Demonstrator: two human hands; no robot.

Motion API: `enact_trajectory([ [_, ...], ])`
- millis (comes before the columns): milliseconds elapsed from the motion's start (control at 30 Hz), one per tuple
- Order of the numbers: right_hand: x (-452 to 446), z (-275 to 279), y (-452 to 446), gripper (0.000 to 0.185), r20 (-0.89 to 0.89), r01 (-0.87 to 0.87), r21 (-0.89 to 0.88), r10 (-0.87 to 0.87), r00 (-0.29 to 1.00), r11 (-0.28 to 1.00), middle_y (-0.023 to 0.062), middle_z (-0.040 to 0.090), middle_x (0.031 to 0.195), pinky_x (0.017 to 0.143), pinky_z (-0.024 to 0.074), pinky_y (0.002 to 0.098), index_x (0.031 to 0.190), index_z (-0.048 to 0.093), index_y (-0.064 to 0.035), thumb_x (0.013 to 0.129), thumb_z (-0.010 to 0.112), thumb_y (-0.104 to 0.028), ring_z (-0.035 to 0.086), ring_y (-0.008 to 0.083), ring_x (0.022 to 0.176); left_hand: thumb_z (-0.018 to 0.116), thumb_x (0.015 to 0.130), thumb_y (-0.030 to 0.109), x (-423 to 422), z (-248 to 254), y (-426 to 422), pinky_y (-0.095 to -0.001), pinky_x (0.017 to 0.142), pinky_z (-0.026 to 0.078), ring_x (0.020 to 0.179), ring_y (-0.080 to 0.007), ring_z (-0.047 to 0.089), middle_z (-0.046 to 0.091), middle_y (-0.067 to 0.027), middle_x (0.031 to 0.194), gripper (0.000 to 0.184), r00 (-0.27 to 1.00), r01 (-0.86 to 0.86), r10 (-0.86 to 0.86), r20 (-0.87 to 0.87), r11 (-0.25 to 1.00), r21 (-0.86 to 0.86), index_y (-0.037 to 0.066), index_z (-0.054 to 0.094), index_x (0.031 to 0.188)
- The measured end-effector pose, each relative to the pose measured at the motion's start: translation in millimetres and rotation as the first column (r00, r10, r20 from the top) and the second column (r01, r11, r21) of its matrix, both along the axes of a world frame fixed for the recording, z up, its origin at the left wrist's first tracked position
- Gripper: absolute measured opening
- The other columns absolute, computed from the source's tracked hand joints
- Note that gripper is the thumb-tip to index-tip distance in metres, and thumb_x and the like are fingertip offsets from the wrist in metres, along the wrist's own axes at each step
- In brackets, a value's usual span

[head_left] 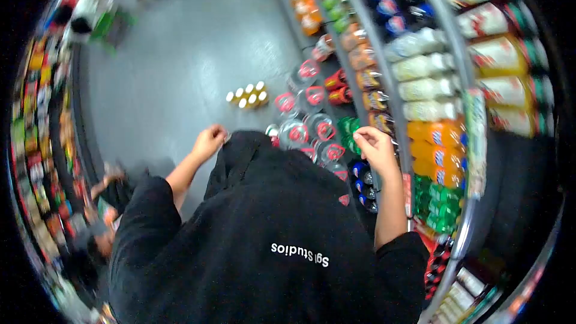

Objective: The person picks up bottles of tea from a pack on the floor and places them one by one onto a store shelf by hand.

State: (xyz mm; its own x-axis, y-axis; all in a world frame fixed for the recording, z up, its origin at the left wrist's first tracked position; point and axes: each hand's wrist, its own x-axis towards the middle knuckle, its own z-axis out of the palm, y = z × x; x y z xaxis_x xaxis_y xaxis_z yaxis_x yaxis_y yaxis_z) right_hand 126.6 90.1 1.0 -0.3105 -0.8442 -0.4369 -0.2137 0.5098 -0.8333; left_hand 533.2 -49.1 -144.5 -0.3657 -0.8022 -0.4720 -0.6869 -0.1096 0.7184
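My left hand (210,143) is held out beside the front edge of my black shirt (282,204), thumb and fingertips drawn together in a pinch. Whatever it may hold is too small to make out. On the other side, my right hand (373,145) also has its thumb and fingers pressed together, close to a green bottle (348,132). I cannot see anything clearly between its fingertips. Large clear bottles with red-pink tops (295,133) stand in a group between the hands. Small yellow bottles with white caps (247,96) stand on the floor past my left hand.
Shelves of orange soda bottles (437,156), white-labelled bottles (429,87) and dark blue-labelled bottles (390,0) line my right. A shelf of packaged goods (39,144) runs along the left. A blurred person (102,234) is low on the left. Grey floor (162,72) stretches ahead.
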Motion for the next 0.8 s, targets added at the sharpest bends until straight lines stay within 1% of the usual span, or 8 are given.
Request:
enact_trajectory([
  [167,51.5,-94.1,-54.8,0.011,0.175,-0.341,0.218,0.307,0.936,0.914,-0.0013,0.054,0.062,0.041,0.0376,0.0213,0.087,0.060,-0.0031,0.082,0.060,-0.013,0.047,0.0051,0.047,0.052,0.079,0.015,47.1,-66.3,35.3,-0.0307,0.058,0.043,0.061,-0.0173,0.056,0.057,-0.0098,0.066,0.017,0.944,-0.323,0.317,0.096,0.944,0.064,0.001,0.058,0.086],
  [233,68.1,-145.0,-81.3,0.016,0.080,-0.501,0.205,0.495,0.865,0.841,0.0037,0.057,0.062,0.045,0.0414,0.0261,0.089,0.059,-0.0039,0.080,0.061,-0.018,0.053,0.0107,0.050,0.052,0.079,0.013,44.7,-91.1,39.0,-0.0271,0.058,0.044,0.062,-0.0139,0.055,0.059,-0.0062,0.069,0.016,0.854,-0.488,0.515,-0.072,0.842,0.232,0.001,0.058,0.089],
  [333,90.0,-224.6,-112.0,0.034,0.013,-0.643,0.307,0.672,0.740,0.702,0.0133,0.057,0.065,0.062,0.0458,0.0364,0.097,0.057,-0.0058,0.072,0.063,-0.028,0.059,0.0266,0.066,0.052,0.079,0.011,46.9,-132.8,50.7,-0.0244,0.059,0.044,0.062,-0.0114,0.055,0.059,-0.0035,0.071,0.016,0.791,-0.550,0.609,-0.057,0.749,0.371,0.001,0.057,0.091],
  [433,122.1,-291.5,-145.5,0.039,-0.018,-0.639,0.409,0.706,0.708,0.651,0.0173,0.060,0.075,0.067,0.0459,0.0400,0.104,0.053,-0.0066,0.072,0.061,-0.027,0.060,0.0323,0.075,0.054,0.078,0.012,47.1,-174.2,52.5,-0.0262,0.059,0.046,0.062,-0.0129,0.057,0.059,-0.0057,0.069,0.017,0.809,-0.557,0.586,0.049,0.739,0.379,-0.001,0.057,0.089],
  [467,133.8,-310.0,-163.7,0.046,-0.042,-0.675,0.463,0.775,0.631,0.574,0.0218,0.061,0.088,0.074,0.0452,0.0440,0.113,0.048,-0.0072,0.073,0.060,-0.026,0.059,0.0370,0.086,0.055,0.077,0.013,46.4,-189.8,48.9,-0.0271,0.059,0.046,0.062,-0.0131,0.057,0.059,-0.0065,0.068,0.018,0.822,-0.554,0.562,0.098,0.745,0.371,0.000,0.057,0.090],
  [500,144.3,-340.8,-174.1,0.046,-0.032,-0.683,0.467,0.782,0.622,0.562,0.0218,0.061,0.088,0.074,0.0452,0.0440,0.113,0.048,-0.0072,0.073,0.060,-0.026,0.059,0.0370,0.086,0.055,0.078,0.013,48.7,-217.9,51.7,-0.0276,0.059,0.046,0.063,-0.0128,0.057,0.059,-0.0063,0.070,0.020,0.805,-0.566,0.590,0.070,0.727,0.389,0.000,0.058,0.092],
  [567,165.9,-414.4,-185.5,0.051,-0.242,-0.705,0.346,0.785,0.570,0.619,0.0240,0.059,0.098,0.079,0.0447,0.0458,0.118,0.044,-0.0074,0.073,0.061,-0.025,0.056,0.0391,0.093,0.055,0.078,0.013,40.8,-243.9,39.3,-0.0270,0.059,0.046,0.062,-0.0124,0.056,0.059,-0.0056,0.071,0.020,0.738,-0.620,0.672,0.050,0.648,0.443,-0.001,0.057,0.092],
  [800,271.3,-562.6,-250.2,0.059,-0.340,-0.642,0.550,0.846,0.412,0.534,0.0225,0.053,0.106,0.080,0.0467,0.0449,0.126,0.037,-0.0131,0.074,0.064,-0.022,0.055,0.0364,0.098,0.055,0.081,0.010,56.5,-356.0,8.0,-0.0265,0.065,0.045,0.073,-0.0127,0.054,0.057,-0.0046,0.082,0.016,0.664,-0.602,0.740,-0.108,0.615,0.509,0.002,0.054,0.095],
])
